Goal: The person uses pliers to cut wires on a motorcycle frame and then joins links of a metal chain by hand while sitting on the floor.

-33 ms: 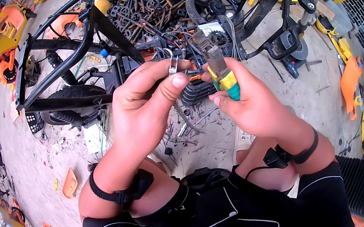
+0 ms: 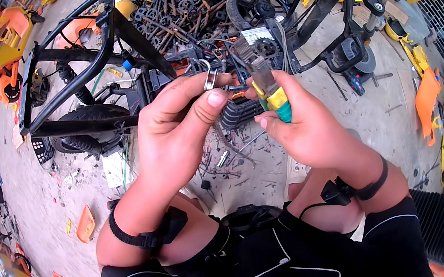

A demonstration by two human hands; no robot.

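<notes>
Our left hand (image 2: 171, 124) pinches a metal loop (image 2: 211, 80) that pliers (image 2: 263, 76), clasped in our right hand (image 2: 308, 118) alongside, could knock loose.

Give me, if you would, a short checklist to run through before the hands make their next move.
1. Small metal piece secure in the left hand: ok, pinched by thumb and forefinger.
2. Green-and-yellow-handled tool gripped by the right hand: ok.
3. Tool apart from the metal piece: ok, a gap shows.
4. Tool's jaws shut: cannot tell.
5. Gloves worn: not ok, bare hands.
6. Floor tidy: not ok, loose scraps lie about.
</notes>
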